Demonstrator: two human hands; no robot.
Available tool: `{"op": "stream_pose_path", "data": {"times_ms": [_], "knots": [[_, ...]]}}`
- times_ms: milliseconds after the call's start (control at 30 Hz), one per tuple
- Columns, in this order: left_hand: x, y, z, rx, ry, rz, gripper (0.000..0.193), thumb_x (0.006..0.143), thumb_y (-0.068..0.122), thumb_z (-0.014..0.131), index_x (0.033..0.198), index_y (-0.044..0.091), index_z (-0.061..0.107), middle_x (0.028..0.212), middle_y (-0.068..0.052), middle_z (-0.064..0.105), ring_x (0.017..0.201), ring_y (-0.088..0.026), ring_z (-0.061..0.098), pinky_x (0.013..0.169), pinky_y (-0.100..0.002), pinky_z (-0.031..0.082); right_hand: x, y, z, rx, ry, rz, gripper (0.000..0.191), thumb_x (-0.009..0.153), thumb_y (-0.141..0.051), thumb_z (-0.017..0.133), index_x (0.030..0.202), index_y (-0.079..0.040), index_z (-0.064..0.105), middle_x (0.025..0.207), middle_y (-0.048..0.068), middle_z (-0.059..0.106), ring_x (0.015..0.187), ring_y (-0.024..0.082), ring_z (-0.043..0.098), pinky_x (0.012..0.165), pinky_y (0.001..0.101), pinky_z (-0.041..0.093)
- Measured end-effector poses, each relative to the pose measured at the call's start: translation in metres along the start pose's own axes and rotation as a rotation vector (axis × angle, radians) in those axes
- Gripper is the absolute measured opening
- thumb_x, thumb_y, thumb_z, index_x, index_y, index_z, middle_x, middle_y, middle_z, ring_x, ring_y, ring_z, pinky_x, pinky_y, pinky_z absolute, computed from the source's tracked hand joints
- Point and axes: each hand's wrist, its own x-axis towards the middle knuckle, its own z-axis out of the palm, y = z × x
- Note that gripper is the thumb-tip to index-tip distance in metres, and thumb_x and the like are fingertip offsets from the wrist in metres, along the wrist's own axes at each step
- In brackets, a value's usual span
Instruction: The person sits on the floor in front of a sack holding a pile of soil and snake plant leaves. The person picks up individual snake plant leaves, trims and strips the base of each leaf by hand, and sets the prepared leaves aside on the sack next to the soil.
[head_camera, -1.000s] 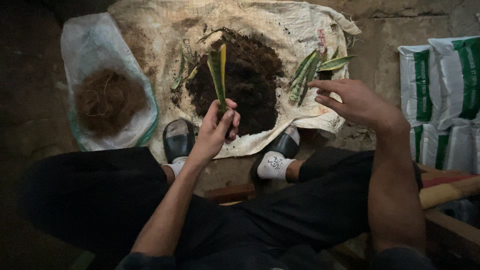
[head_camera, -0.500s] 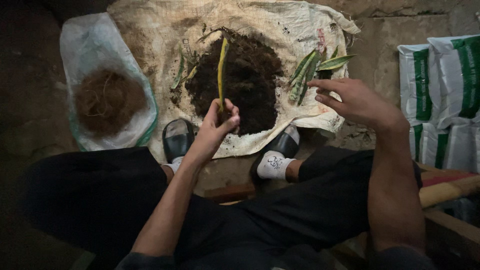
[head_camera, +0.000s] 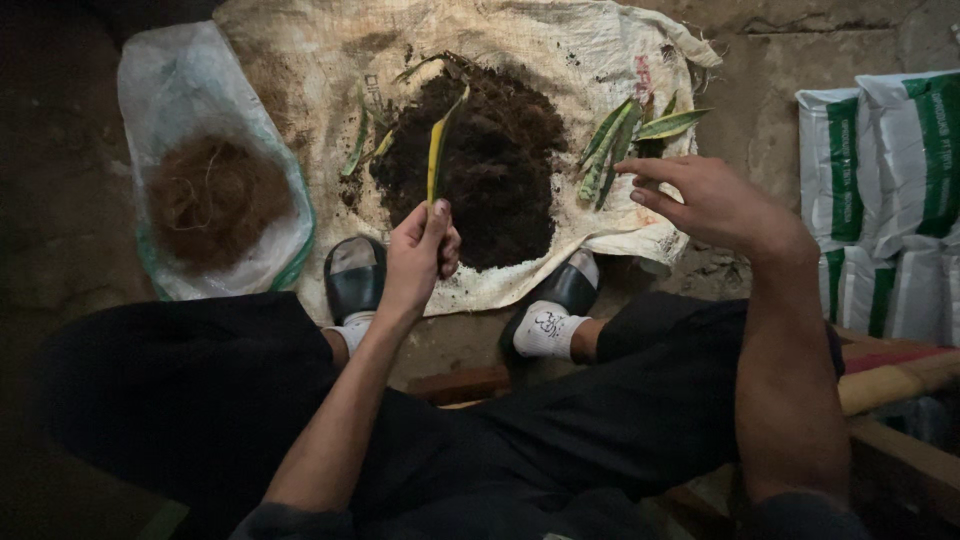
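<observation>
While the left hand (head_camera: 420, 250) pinched the base of 1 long yellow-green leaf (head_camera: 438, 150) between thumb and fingers, the blade stood away from the grip toward the top of the frame, over the dark soil heap (head_camera: 480, 165) at centre. Its long axis ran nearly vertical in the picture, leaning slightly right, tip pointing up and away from the person. The right hand (head_camera: 710, 200) hovered at right of centre, fingers spread and holding nothing, its fingertips just beside the cut leaves (head_camera: 625, 140) lying on the sack cloth (head_camera: 300, 60); it was the nearer hand to them. A bag of brown fibre (head_camera: 215, 195) sat at left.
</observation>
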Motion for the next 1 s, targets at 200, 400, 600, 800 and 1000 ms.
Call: {"op": "stream_pose_path", "data": {"times_ms": [200, 400, 600, 800, 1000], "knots": [[-0.0027, 0.0058, 0.0002, 0.045, -0.014, 0.019, 0.041, 0.107, 0.048, 0.046, 0.086, 0.013, 0.050, 0.060, -0.002, 0.058, 0.043, -0.010, 0.050, 0.039, -0.025, 0.038, -0.0001, 0.0016, 0.0004, -0.004, 0.003, -0.012, 0.044, 0.102, -0.035, 0.057, 0.142, -0.017, 0.062, 0.108, 0.019, 0.073, 0.096, 0.035, 0.070, 0.082, 0.0491, 0.054], [-0.0045, 0.0087, 0.0000, 0.158, 0.049, 0.051, 0.043, 0.109, 0.048, 0.049, 0.084, 0.013, 0.049, 0.051, 0.000, 0.047, 0.038, -0.007, 0.041, 0.035, -0.022, 0.030, 0.0000, 0.0024, 0.0006, -0.002, -0.002, 0.003, 0.044, 0.101, -0.035, 0.057, 0.142, -0.018, 0.062, 0.107, 0.019, 0.072, 0.095, 0.035, 0.069, 0.081, 0.0488, 0.055], [-0.0037, 0.0086, 0.0015, 0.200, -0.033, 0.020, 0.035, 0.107, 0.042, 0.047, 0.097, 0.011, 0.060, 0.054, 0.001, 0.049, 0.039, -0.006, 0.042, 0.037, -0.021, 0.032, 0.0011, 0.0001, -0.0004, -0.010, -0.017, 0.025, 0.045, 0.102, -0.036, 0.056, 0.144, -0.019, 0.060, 0.103, 0.018, 0.073, 0.091, 0.033, 0.070, 0.080, 0.0481, 0.055], [-0.0023, 0.0081, 0.0055, 0.157, -0.073, 0.017, 0.039, 0.112, 0.036, 0.053, 0.098, 0.001, 0.063, 0.079, 0.000, 0.066, 0.057, -0.007, 0.058, 0.047, -0.024, 0.045, 0.0007, -0.0016, -0.0017, 0.010, -0.012, 0.015, 0.045, 0.101, -0.035, 0.056, 0.143, -0.019, 0.061, 0.105, 0.018, 0.073, 0.091, 0.034, 0.070, 0.079, 0.0483, 0.055], [-0.0036, 0.0086, 0.0056, 0.121, -0.078, 0.022, 0.044, 0.106, 0.034, 0.055, 0.136, 0.003, 0.064, 0.089, -0.005, 0.068, 0.085, -0.011, 0.076, 0.058, -0.026, 0.062, 0.0007, 0.0028, 0.0006, -0.004, 0.006, -0.012, 0.044, 0.102, -0.035, 0.057, 0.142, -0.018, 0.061, 0.108, 0.019, 0.072, 0.094, 0.035, 0.070, 0.080, 0.0481, 0.055]]}}
